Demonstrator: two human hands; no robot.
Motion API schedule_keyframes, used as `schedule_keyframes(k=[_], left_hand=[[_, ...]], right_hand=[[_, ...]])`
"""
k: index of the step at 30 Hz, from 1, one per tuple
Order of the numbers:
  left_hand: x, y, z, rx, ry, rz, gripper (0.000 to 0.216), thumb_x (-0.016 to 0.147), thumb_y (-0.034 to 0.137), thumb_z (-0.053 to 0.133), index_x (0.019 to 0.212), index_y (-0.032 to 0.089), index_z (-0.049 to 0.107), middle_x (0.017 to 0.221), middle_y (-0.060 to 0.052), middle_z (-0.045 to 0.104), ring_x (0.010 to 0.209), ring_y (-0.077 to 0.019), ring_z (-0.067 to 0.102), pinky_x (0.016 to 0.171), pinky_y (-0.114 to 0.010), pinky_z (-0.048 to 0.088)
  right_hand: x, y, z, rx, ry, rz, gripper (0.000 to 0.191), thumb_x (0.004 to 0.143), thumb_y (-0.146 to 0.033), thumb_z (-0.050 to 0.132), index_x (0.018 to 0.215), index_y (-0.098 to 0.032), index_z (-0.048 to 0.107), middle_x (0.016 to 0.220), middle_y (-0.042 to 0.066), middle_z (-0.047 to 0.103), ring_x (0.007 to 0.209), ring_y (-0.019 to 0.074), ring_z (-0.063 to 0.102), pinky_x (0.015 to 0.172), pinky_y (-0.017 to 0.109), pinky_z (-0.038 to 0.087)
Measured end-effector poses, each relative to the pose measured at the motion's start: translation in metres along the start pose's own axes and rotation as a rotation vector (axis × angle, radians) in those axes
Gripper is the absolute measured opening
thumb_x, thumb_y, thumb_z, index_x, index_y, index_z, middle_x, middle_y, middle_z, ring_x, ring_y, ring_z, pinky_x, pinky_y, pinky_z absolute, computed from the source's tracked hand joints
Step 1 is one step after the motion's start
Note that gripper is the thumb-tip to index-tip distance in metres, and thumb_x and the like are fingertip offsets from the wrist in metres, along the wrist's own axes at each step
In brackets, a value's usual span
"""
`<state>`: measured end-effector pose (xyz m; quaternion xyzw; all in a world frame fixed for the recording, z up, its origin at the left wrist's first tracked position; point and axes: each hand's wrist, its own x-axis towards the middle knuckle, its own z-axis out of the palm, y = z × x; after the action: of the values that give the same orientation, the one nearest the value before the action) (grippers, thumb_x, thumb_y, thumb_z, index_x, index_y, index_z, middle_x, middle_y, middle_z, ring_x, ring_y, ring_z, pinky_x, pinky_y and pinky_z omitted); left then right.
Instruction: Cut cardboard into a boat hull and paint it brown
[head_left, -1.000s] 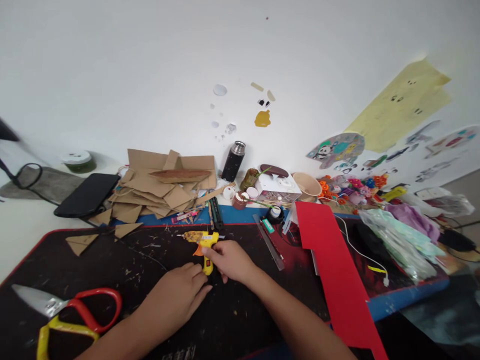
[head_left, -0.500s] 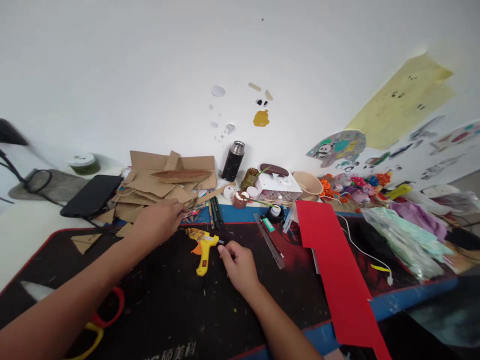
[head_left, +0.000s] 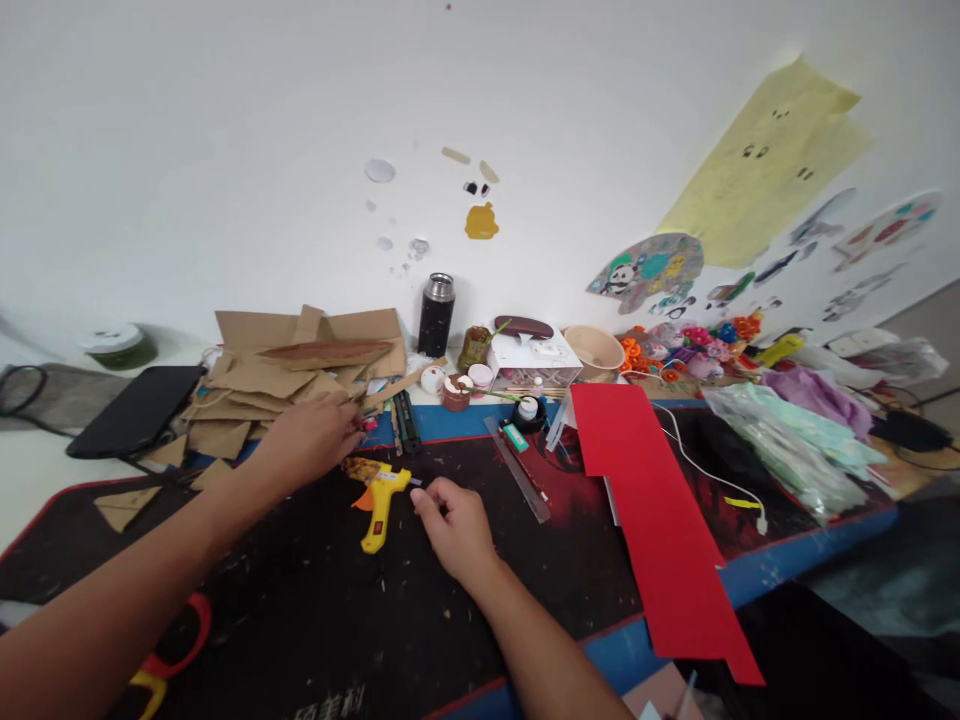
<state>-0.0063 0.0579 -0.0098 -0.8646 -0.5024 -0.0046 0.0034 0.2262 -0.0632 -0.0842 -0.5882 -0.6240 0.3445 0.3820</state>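
Observation:
A yellow hot glue gun (head_left: 381, 508) with an orange trigger lies on its side on the black desk mat (head_left: 300, 610). A short grey glue stick (head_left: 415, 483) sticks out of its back end. My right hand (head_left: 459, 530) is curled, with thumb and forefinger closed at the end of that stick. My left hand (head_left: 315, 435) reaches over the front right edge of a pile of cardboard scraps (head_left: 255, 375). Its fingers are bent, and what lies under them is hidden. Part of the scissors' red handle (head_left: 184, 640) shows beside my left forearm.
A black thermos (head_left: 436, 318) stands against the wall. Near it are small jars and a white box (head_left: 534, 360). A ruler (head_left: 517, 470) lies right of my right hand. Red card (head_left: 652, 520) covers the mat's right part. A phone (head_left: 139, 410) lies at left.
The view has swung to the right, so everything sits further left in the picture. Both hands keep about the same places beside the cardboard and the glue gun.

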Motion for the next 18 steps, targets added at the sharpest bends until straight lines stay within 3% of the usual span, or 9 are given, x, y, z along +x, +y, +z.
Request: schedule_keyframes(k=[6, 12, 15, 18], left_hand=[[0.040, 0.035, -0.005, -0.105, 0.008, 0.173, 0.017, 0.099, 0.028, 0.061, 0.098, 0.019, 0.076, 0.098, -0.012, 0.079, 0.099, -0.0300, 0.072, 0.091, -0.040, 0.053], [0.091, 0.081, -0.003, -0.196, 0.059, 0.299, 0.017, 0.096, 0.030, 0.068, 0.107, 0.021, 0.079, 0.109, -0.012, 0.081, 0.112, -0.0309, 0.073, 0.102, -0.043, 0.052], [0.096, 0.083, -0.006, -0.257, 0.117, 0.286, 0.035, 0.097, 0.038, 0.071, 0.127, 0.021, 0.075, 0.128, -0.015, 0.078, 0.125, -0.0335, 0.069, 0.109, -0.046, 0.051], [0.079, 0.068, -0.004, -0.310, 0.170, 0.226, 0.044, 0.100, 0.041, 0.067, 0.137, 0.019, 0.070, 0.139, -0.019, 0.074, 0.134, -0.0353, 0.066, 0.114, -0.048, 0.049]], right_hand=[[-0.001, 0.000, -0.001, 0.004, -0.011, -0.011, 0.037, 0.101, -0.044, 0.064, 0.072, -0.021, 0.063, 0.062, -0.004, 0.055, 0.058, 0.0126, 0.049, 0.059, 0.024, 0.032], [-0.003, 0.003, -0.001, 0.019, -0.001, -0.010, 0.037, 0.101, -0.044, 0.063, 0.073, -0.020, 0.064, 0.062, -0.004, 0.055, 0.059, 0.0129, 0.049, 0.059, 0.025, 0.032], [-0.003, 0.003, -0.002, 0.019, -0.013, -0.013, 0.037, 0.102, -0.044, 0.062, 0.074, -0.020, 0.065, 0.062, -0.004, 0.056, 0.059, 0.0127, 0.049, 0.059, 0.025, 0.032], [-0.004, 0.001, -0.003, 0.001, -0.027, -0.015, 0.037, 0.101, -0.043, 0.062, 0.073, -0.020, 0.064, 0.062, -0.004, 0.055, 0.058, 0.0125, 0.049, 0.059, 0.025, 0.031]])
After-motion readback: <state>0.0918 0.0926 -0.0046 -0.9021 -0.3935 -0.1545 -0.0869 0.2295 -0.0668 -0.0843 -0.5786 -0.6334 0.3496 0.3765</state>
